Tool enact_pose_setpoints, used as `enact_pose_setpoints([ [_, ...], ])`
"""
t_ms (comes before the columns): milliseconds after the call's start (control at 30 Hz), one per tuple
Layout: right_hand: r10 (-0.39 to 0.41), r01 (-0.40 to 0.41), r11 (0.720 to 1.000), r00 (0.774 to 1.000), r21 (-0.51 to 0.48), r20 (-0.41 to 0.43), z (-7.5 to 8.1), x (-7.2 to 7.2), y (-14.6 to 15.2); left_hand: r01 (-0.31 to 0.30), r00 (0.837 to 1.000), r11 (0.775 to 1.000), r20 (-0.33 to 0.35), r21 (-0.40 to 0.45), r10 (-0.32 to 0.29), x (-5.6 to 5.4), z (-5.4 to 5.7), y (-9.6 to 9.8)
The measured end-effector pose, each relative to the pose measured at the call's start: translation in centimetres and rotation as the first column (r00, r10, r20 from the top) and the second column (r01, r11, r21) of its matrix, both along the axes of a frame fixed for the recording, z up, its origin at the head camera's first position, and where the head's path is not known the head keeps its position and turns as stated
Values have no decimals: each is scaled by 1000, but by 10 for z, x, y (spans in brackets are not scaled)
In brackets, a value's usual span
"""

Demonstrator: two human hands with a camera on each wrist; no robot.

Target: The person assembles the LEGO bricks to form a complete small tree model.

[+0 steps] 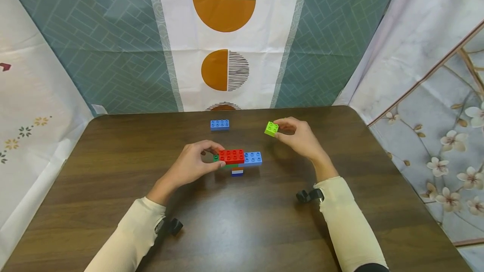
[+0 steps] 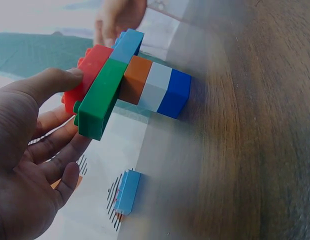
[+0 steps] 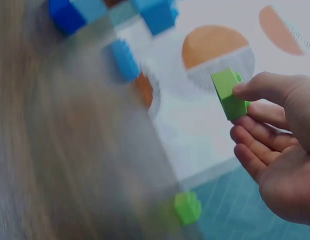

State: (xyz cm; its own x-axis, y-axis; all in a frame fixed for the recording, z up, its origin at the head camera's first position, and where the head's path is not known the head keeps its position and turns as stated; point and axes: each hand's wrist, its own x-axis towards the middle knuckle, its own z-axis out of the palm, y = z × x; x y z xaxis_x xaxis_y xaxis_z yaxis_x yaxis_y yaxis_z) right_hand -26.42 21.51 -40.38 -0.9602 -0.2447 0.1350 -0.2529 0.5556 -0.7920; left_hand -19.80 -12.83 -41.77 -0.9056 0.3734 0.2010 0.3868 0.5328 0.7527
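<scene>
My left hand (image 1: 190,160) pinches the red toy brick (image 1: 231,156) at the top of a stack, thumb on its near side. Under the red brick are a green brick (image 2: 101,100) and a light blue brick (image 1: 252,158), side by side. Orange (image 2: 135,79), white (image 2: 155,86) and dark blue bricks (image 2: 175,93) form the narrow column below them. My right hand (image 1: 300,137) holds a small lime green brick (image 1: 271,129) between thumb and fingers, raised to the right of the stack.
A blue brick (image 1: 219,125) lies behind the stack, toward the far edge of the brown wooden table (image 1: 113,158). Another lime green brick (image 3: 187,207) shows in the right wrist view near the table edge. Patterned cloths (image 1: 124,53) hang around the table.
</scene>
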Motion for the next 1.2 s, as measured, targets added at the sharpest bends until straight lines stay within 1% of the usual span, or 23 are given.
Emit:
enact_pose_setpoints([
  [133, 65, -65, 998, 998, -7, -21, 13, 12, -10, -1, 1000, 1000, -4, -2, 1, 0, 0, 0],
  [267, 123, -123, 992, 992, -1, -43, 20, 22, -18, 0, 1000, 1000, -9, -1, 0, -1, 0, -1],
  [433, 199, -199, 980, 979, 4, -48, 21, 31, -27, -2, 1000, 1000, -11, 4, 2, -2, 0, -1],
  [633, 250, -249, 967, 968, 48, -21, 21, 39, -35, 0, 1000, 1000, -6, 10, 0, -3, -1, 1],
  [867, 301, -300, 952, 954, 66, -5, 18, 42, -40, -5, 1000, 1000, -7, 9, 5, -3, -1, 1],
  [1000, 334, -335, 941, 942, 46, 21, 14, 41, -42, -3, 1000, 1000, -7, 9, 3, -2, -1, 1],
  [1100, 345, -347, 937, 938, 35, 41, 12, 40, -43, -4, 1000, 1000, -6, 13, 4, -2, -1, 1],
  [1200, 350, -352, 935, 936, 46, 49, 10, 39, -45, -4, 1000, 1000, -3, 16, 4, -2, -1, 0],
])
